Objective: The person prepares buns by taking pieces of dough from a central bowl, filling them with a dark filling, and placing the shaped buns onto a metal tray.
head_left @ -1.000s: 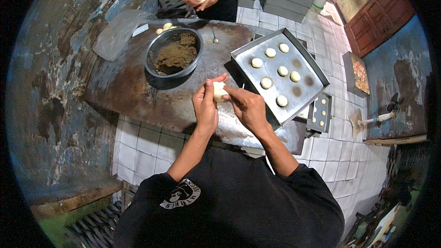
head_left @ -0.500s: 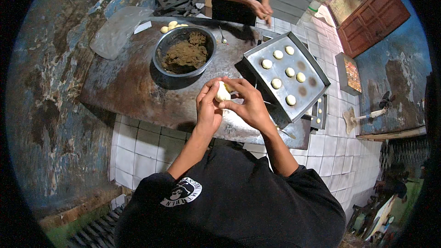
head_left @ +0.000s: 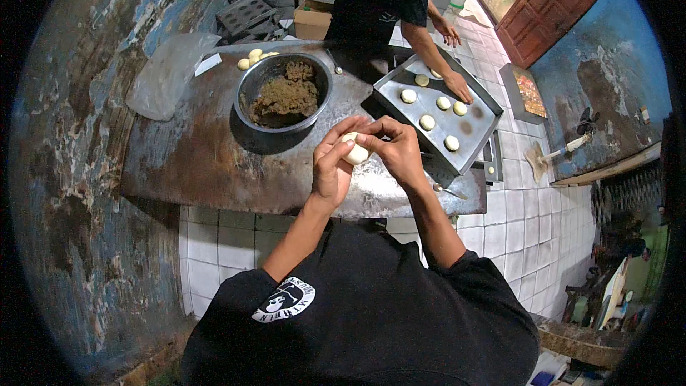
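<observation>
Above the table (head_left: 186,164), left of the tray (head_left: 468,128), the left hand (head_left: 331,166) cradled a dough ball (head_left: 356,154) the right hand (head_left: 400,151) pinched, apparently shaping; the next move seemingly called for gentle pressure

A worn bakery workroom
Dough balls (head_left: 427,123) on a metal tray (head_left: 481,116) at right, a basin (head_left: 324,93) of brown mass (head_left: 286,96) on the stained surface (head_left: 193,154), and a cupped baking mould (head_left: 246,14) far left show it.
</observation>
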Available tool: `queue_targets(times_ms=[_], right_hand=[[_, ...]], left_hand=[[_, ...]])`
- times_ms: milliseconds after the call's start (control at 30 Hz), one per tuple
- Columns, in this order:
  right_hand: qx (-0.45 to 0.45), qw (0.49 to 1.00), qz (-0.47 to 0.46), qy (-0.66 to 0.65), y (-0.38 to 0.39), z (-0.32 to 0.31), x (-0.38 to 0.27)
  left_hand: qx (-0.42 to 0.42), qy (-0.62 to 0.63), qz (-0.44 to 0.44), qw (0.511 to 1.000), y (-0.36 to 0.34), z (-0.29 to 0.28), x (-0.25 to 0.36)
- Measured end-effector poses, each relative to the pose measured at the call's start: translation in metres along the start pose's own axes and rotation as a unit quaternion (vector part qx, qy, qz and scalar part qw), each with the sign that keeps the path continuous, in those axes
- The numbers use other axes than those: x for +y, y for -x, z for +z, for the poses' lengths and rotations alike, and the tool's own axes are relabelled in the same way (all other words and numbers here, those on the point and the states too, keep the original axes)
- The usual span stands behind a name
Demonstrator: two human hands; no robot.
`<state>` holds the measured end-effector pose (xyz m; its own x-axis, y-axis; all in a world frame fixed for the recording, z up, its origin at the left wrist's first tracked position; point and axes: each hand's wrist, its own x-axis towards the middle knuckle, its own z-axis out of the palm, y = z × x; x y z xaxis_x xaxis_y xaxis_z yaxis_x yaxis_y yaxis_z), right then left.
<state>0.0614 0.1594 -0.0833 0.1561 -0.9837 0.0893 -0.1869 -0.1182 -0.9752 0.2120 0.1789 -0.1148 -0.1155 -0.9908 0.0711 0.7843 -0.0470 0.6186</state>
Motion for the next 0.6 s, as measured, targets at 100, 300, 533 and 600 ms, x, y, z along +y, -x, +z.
queue_targets(times_ms=[100, 300, 533, 600], right_hand=[[0.065, 0.995, -0.024, 0.077, 0.007, 0.010, -0.007], [0.078, 0.942, -0.174, 0.276, 0.020, 0.027, 0.000], [0.109, 0.993, -0.034, 0.019, 0.003, -0.007, 0.002], [0.083, 0.996, -0.016, -0.024, -0.002, -0.019, 0.009]], left_hand=[[0.081, -0.018, -0.090, 0.992, 0.004, -0.018, -0.002], [0.135, -0.002, -0.069, 0.989, 0.002, -0.013, -0.006], [0.026, -0.041, 0.029, 0.998, -0.009, 0.012, -0.027], [0.028, -0.062, 0.049, 0.997, -0.016, 0.019, -0.038]])
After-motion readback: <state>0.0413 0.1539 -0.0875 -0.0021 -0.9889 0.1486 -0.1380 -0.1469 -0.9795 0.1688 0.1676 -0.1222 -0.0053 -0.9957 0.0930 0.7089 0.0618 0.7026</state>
